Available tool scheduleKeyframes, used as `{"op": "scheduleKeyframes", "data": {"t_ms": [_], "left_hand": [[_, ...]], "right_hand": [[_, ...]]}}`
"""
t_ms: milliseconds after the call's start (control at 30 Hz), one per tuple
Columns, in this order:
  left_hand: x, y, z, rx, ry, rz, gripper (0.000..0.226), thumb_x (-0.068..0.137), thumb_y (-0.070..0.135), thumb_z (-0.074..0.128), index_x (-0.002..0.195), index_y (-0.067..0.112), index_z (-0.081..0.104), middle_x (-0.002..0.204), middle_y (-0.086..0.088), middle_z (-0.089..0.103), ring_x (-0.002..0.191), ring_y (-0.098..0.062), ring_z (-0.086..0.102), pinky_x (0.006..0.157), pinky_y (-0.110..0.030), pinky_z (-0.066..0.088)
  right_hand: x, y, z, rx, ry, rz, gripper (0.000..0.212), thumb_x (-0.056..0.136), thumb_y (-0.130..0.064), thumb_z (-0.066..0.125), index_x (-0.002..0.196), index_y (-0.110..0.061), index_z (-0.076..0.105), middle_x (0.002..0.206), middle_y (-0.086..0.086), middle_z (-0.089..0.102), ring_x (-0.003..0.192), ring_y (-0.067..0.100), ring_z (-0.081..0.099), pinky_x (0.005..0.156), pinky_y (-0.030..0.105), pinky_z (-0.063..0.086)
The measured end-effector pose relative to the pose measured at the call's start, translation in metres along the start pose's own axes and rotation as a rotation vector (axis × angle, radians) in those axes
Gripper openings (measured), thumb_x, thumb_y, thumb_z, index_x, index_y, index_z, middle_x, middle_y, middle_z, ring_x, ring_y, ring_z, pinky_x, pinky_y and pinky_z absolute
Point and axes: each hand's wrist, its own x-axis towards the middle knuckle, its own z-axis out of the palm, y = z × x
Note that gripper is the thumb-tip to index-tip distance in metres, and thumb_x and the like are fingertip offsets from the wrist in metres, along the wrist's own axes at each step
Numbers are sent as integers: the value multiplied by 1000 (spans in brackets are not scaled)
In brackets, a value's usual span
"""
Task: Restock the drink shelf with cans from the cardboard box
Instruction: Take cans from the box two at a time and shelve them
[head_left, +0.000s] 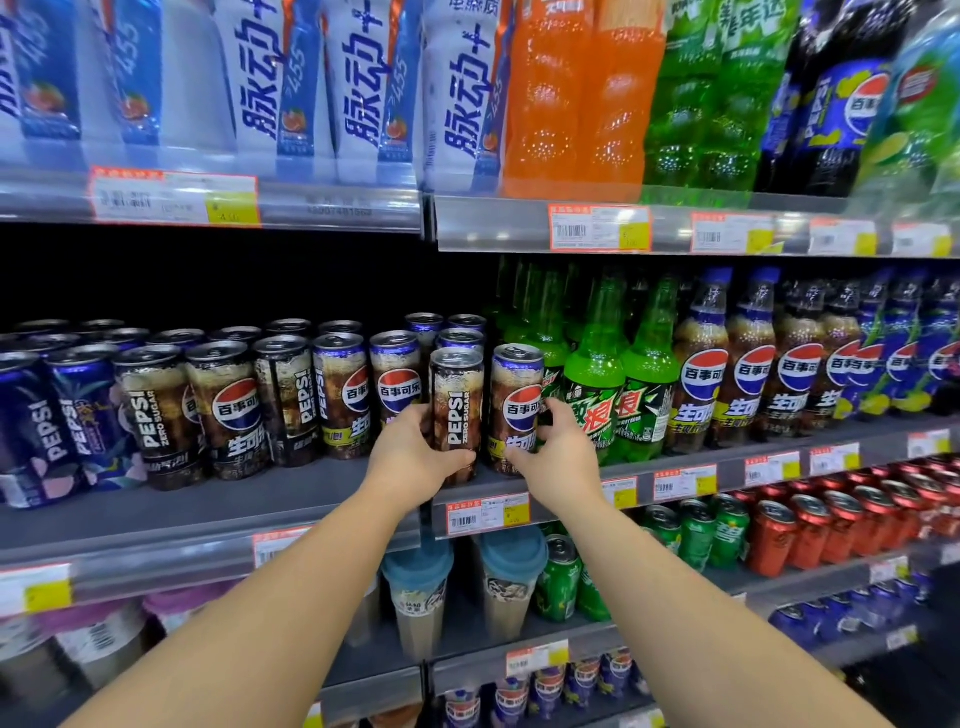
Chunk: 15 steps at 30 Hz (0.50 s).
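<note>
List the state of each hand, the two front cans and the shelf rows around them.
left hand: grips the Pepsi Zero Sugar can
right hand: fingers curled round the Pepsi can with the round logo
Pepsi Zero Sugar can: upright, at the shelf's front edge
Pepsi can with the round logo: upright, beside it
can rows: upright, unopened
green bottles: upright, capped

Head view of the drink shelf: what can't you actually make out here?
- Cardboard box: nowhere in the head view, outside the frame.
- Price tags: print too small and blurred to read.
- Lower label of the Pepsi Zero Sugar can: covered by the left hand and its fingers.
- Back rows of cans: lost in shelf shadow.
</note>
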Motion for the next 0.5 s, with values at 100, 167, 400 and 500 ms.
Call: {"op": "scheduleKeyframes", "data": {"t_ms": [100, 167, 400, 500], "left_hand": [[-6, -2, -3, -33, 7, 4, 83, 67, 25, 86, 137, 13, 43, 129, -2, 58, 113, -17, 57, 100, -37, 47], [-13, -2, -9, -42, 51, 24, 81, 69, 26, 84, 138, 13, 42, 133, -2, 54, 118, -18, 53, 102, -37, 45], [-46, -24, -55, 108, 271, 121, 66, 80, 38, 73, 136, 17, 46, 136, -1, 51, 120, -17, 51, 98, -31, 42], [-69, -48, -101, 239, 327, 97, 65, 82, 39, 70, 137, 15, 46, 137, -4, 49, 127, -20, 45, 102, -33, 37]], "right_hand": [[-9, -1, 1, 34, 81, -20, 69, 83, -18, 74, 141, -16, 37, 120, 3, 58, 111, 23, 58, 81, 28, 42], [-19, -5, 4, 55, 178, -81, 56, 83, -21, 74, 131, -17, 45, 118, -1, 55, 109, 18, 56, 83, 28, 44], [-58, -40, 42, 31, 52, -279, 45, 84, -30, 72, 124, -21, 53, 116, -7, 57, 104, 9, 53, 88, 25, 43], [-76, -64, 80, -6, -117, -312, 48, 87, -35, 68, 130, -22, 51, 123, -6, 56, 109, 10, 52, 91, 28, 45]]}}
